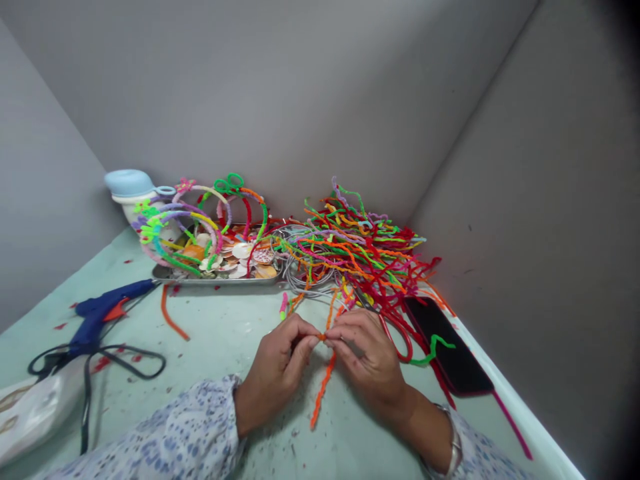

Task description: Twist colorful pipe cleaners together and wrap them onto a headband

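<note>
My left hand [280,363] and my right hand [370,360] meet over the table, thumbs and fingertips pinched together. Between them is an orange pipe cleaner [324,393], its fuzzy lower end hanging toward me and another stretch rising behind the fingers. The exact spot where the fingertips press is mostly covered. Just past my right hand lie red-handled scissors [397,337], partly under the pile of coloured pipe cleaners [355,247]. A short pink and green piece [284,305] rests beyond my left hand.
Left of my hands lies a blue glue gun [103,313] with a looped black cord. A metal tray [220,282] holds shells and pipe-cleaner headbands; a blue-lidded bottle [131,187] stands behind. At right is a black phone [450,350] with a green pipe cleaner [434,347] across it.
</note>
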Available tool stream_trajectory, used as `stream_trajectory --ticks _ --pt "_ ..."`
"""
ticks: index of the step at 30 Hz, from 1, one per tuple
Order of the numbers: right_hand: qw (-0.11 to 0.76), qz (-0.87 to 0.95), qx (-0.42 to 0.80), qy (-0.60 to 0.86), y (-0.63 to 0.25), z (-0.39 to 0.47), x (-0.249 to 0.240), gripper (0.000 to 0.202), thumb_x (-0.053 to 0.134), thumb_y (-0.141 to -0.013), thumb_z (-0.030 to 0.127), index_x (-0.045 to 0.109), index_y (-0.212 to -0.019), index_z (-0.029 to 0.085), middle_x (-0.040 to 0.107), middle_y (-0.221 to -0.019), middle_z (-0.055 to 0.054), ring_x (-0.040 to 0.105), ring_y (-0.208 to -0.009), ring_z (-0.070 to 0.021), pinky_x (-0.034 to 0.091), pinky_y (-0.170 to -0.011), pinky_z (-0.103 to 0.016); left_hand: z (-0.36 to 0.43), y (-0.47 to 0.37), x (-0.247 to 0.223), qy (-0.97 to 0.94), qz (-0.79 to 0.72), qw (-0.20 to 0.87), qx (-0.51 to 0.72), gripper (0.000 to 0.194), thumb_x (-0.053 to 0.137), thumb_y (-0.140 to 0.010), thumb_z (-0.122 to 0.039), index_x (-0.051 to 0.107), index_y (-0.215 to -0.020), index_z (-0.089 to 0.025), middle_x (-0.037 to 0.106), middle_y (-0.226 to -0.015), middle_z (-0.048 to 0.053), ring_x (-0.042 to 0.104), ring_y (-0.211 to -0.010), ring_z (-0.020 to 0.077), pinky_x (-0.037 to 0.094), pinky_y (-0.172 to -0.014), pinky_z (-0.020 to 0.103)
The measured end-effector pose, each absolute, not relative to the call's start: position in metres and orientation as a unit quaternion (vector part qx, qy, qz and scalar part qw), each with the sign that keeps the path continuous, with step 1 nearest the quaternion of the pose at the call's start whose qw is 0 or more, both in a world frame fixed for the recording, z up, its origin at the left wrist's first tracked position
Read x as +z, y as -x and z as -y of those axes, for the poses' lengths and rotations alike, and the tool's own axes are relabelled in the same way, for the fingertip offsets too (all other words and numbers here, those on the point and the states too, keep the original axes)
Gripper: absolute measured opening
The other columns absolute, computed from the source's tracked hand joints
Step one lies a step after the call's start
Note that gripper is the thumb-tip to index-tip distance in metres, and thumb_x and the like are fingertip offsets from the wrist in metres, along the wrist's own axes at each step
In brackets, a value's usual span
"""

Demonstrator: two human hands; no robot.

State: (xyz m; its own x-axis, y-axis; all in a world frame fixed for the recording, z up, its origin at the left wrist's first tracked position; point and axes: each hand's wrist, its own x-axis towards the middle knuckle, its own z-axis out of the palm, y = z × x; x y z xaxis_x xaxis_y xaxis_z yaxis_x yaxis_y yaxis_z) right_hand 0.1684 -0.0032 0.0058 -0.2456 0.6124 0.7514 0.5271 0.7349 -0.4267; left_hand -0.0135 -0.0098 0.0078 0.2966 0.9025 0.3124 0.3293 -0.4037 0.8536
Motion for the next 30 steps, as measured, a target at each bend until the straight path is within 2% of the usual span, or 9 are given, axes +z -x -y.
stream_trajectory --ticks 6,14,23,30 --pt "0.512 0.783 0.023 0.352 -0.17 0.004 0.003 0.016 0.066 -0.084 0.012 0.065 -0.096 0.023 0.066 -0.086 -0.002 0.059 -0.085 -0.0188 0.046 -0.081 -0.04 0.01 0.013 0.009 -0.73 -0.423 0.342 0.413 0.02 0.044 -0.095 -0.027 0.059 -0.086 -0.018 0.055 -0.072 -0.001 0.052 -0.065 0.013 0.04 -0.062 0.026" --pt "0.513 0.78 0.01 0.359 -0.17 0.004 0.004 0.016 0.067 -0.083 0.013 0.065 -0.097 0.022 0.066 -0.087 -0.004 0.06 -0.085 -0.0195 0.047 -0.079 -0.039 0.011 0.013 0.01 -0.741 -0.412 0.32 0.423 0.017 0.045 -0.095 -0.024 0.059 -0.086 -0.018 0.057 -0.075 0.0 0.054 -0.068 0.0135 0.041 -0.065 0.026" --pt "0.488 0.791 0.006 0.369 -0.168 0.005 0.009 0.007 0.061 -0.088 0.017 0.063 -0.093 0.022 0.066 -0.086 -0.003 0.06 -0.085 -0.0192 0.045 -0.08 -0.038 0.011 0.013 0.013 -0.754 -0.395 0.291 0.436 0.016 0.046 -0.094 -0.019 0.06 -0.087 -0.018 0.057 -0.075 0.001 0.054 -0.07 0.0134 0.041 -0.065 0.025" --pt "0.46 0.804 0.026 0.377 -0.167 0.007 0.016 0.009 0.053 -0.09 0.017 0.062 -0.092 0.021 0.065 -0.09 -0.004 0.059 -0.088 -0.0198 0.044 -0.081 -0.037 0.01 0.014 0.012 -0.775 -0.372 0.256 0.442 0.013 0.046 -0.094 -0.017 0.058 -0.089 -0.019 0.057 -0.076 0.001 0.054 -0.071 0.0136 0.041 -0.065 0.024"
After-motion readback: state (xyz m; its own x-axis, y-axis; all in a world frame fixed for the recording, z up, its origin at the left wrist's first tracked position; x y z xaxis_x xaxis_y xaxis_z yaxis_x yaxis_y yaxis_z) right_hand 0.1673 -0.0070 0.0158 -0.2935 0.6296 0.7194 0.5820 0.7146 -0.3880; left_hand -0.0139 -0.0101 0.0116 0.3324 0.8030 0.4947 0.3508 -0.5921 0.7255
